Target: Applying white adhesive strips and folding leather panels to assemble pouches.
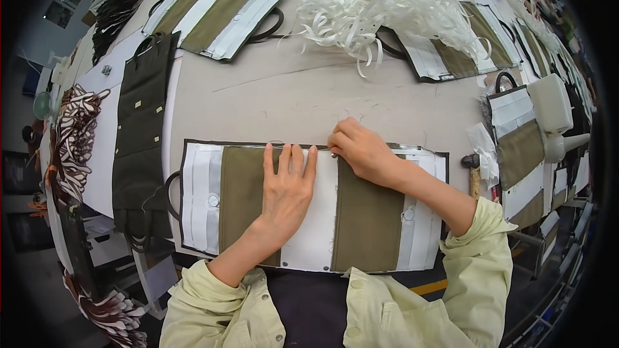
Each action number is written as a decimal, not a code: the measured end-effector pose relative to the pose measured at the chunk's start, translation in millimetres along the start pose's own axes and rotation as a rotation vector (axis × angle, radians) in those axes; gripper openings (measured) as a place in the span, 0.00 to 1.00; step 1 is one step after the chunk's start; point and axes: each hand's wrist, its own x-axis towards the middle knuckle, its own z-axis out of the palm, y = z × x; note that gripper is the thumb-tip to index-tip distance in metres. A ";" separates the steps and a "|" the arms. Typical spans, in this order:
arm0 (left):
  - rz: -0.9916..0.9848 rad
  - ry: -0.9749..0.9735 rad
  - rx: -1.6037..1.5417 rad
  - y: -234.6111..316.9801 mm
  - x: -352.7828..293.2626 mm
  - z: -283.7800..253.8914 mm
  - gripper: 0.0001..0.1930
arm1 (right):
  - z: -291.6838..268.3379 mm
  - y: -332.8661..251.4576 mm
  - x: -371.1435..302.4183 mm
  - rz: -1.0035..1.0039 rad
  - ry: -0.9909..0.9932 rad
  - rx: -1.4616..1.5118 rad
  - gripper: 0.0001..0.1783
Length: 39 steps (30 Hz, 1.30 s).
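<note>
A flat bag panel with white and olive-green bands, dark edging and a black handle at its left end lies in front of me. My left hand rests flat on it, fingers stretched toward the far edge. At that edge, just right of the middle, my right hand is closed in a pinch. A small dark dot shows beside its thumb; what the fingers hold is hidden. Two small dark studs sit along the panel's near edge.
Similar striped panels lie at the far left and far right, beneath a heap of white ribbon. A dark panel and patterned bundle lie left. Right are a hammer and a white plastic bottle.
</note>
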 end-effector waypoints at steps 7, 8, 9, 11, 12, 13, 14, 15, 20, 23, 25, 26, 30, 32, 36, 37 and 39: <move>0.030 -0.029 0.016 12.3 2.7 3.2 0.32 | -7.8 -5.3 -13.4 -0.068 -0.015 -0.156 0.13; 0.020 -0.024 0.009 14.1 5.0 2.0 0.32 | -7.7 -3.0 -15.4 -0.051 0.018 -0.110 0.13; 0.025 -0.022 0.008 14.7 6.1 2.6 0.32 | -8.6 -1.3 -17.3 -0.035 0.051 -0.063 0.13; 0.012 -0.030 0.014 16.5 6.3 5.1 0.33 | -12.5 -0.9 -26.1 0.043 0.065 0.003 0.13; 0.010 -0.031 0.015 17.3 7.0 7.3 0.33 | -13.5 -0.7 -29.0 0.119 0.076 0.072 0.14; 0.031 -0.010 -0.048 17.7 8.7 10.1 0.33 | -13.9 0.6 -28.6 0.118 0.076 0.074 0.14; 0.058 0.010 -0.116 18.4 10.0 12.1 0.34 | -14.8 1.6 -28.3 0.075 0.076 0.050 0.14; 0.068 0.018 -0.066 19.8 10.6 12.3 0.35 | -15.8 1.9 -28.9 0.031 0.077 0.026 0.15; 0.041 -0.021 -0.106 25.5 15.5 5.8 0.34 | -15.6 -0.4 -33.5 -0.074 0.072 -0.097 0.14; 0.048 0.001 -0.074 25.1 14.4 7.7 0.33 | -14.6 -1.6 -32.0 -0.087 0.089 -0.091 0.14; 0.055 0.015 -0.063 24.2 14.5 7.3 0.33 | -16.0 -1.2 -32.2 -0.078 0.072 -0.086 0.14; 0.052 0.002 -0.096 24.2 15.7 4.1 0.33 | -16.1 -1.3 -33.5 -0.060 0.073 -0.064 0.14; 0.053 -0.012 -0.222 26.4 17.2 3.1 0.31 | -13.8 -2.0 -37.7 0.078 0.109 0.056 0.14; 0.063 0.011 -0.209 25.5 16.8 6.7 0.30 | -15.3 -6.6 -33.7 0.124 0.123 0.077 0.15; 0.080 0.066 -0.206 26.0 17.9 8.6 0.27 | -17.1 -3.8 -35.5 0.157 0.103 0.143 0.16; 0.078 0.064 -0.208 25.8 18.8 7.9 0.27 | -17.3 -1.8 -34.8 0.159 0.101 0.145 0.16; 0.080 0.069 -0.171 27.0 18.4 7.6 0.27 | -16.8 0.9 -35.4 0.108 0.070 0.131 0.17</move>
